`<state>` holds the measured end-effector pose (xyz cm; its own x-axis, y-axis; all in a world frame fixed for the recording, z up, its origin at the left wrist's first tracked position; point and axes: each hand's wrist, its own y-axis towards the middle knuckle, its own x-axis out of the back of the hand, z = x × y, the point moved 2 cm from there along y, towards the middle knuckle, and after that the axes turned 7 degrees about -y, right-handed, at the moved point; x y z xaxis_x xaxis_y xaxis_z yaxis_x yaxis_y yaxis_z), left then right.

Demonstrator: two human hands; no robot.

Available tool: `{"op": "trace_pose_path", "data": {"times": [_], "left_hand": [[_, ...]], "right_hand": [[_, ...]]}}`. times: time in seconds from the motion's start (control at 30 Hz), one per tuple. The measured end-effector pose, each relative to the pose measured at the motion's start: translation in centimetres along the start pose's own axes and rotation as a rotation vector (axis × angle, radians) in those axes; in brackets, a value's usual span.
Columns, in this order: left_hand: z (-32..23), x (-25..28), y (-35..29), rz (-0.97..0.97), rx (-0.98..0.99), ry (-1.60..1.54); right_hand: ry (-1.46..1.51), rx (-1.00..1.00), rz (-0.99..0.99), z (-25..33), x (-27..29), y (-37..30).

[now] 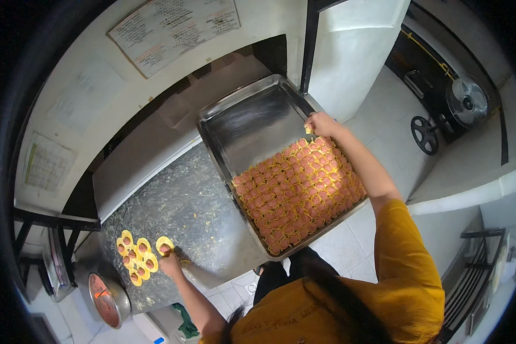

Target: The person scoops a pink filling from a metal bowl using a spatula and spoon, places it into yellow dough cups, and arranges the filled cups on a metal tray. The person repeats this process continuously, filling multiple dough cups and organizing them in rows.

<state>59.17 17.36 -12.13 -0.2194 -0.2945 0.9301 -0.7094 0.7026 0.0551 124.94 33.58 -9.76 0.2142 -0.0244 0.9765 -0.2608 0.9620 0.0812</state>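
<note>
My right hand (325, 124) is closed on a small yellow-wrapped dumpling (309, 128) over the right side of a large metal tray (252, 123). Packed rows of open-topped dumplings (295, 192) with pink filling cover the near part of that tray. On the left, the fingers of my left hand (169, 265) pinch the near edge of a round yellow wrapper (164, 245) with a lump of filling in its middle. Beside it, several more filled wrappers (136, 258) lie in a cluster, some overlapping, on the grey counter (183, 195).
A metal bowl of pink filling (110, 301), with an orange utensil in it, stands at the counter's left end. A white wall with posted sheets (175, 28) rises behind. To the right are a fan (469, 101) and a dark handwheel (424, 135). A black rack (479, 275) stands lower right.
</note>
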Motion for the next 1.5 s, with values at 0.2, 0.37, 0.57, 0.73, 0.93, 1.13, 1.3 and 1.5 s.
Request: {"op": "trace_pose_path", "data": {"times": [0.2, 0.37, 0.57, 0.73, 0.93, 1.13, 1.3, 1.5], "left_hand": [[0.4, 1.0, -3.4, -0.031, 0.02, -0.004], [-0.9, 1.9, -5.0, 0.007, 0.026, 0.037], [-0.4, 0.9, -5.0, -0.007, 0.013, -0.081], [1.8, -0.7, -3.4, -0.052, 0.003, -0.141], [4.7, -1.7, -2.1, -0.077, 0.155, -0.652], [7.7, -2.9, -1.4, -0.023, 0.261, -0.831], [6.9, -3.8, -0.8, -0.125, 0.177, -0.731], [4.5, -1.2, -2.4, 0.333, 0.466, -1.673]], "right_hand": [[-0.123, 0.097, 0.281, 1.9, -1.1, 1.1], [-0.008, 0.096, 0.344, 2.8, 0.1, 0.1], [0.091, -0.018, 0.333, 2.8, 0.1, -0.8], [0.168, -0.016, 0.291, 1.7, -0.4, -0.2], [0.149, -0.082, 0.313, 2.8, 0.2, 0.2], [-0.092, -0.146, 0.22, 5.2, 1.5, 0.6], [0.557, -0.135, -0.266, 14.1, 2.9, 0.0], [1.052, 0.145, 0.129, 34.8, -4.5, -1.1]]}}
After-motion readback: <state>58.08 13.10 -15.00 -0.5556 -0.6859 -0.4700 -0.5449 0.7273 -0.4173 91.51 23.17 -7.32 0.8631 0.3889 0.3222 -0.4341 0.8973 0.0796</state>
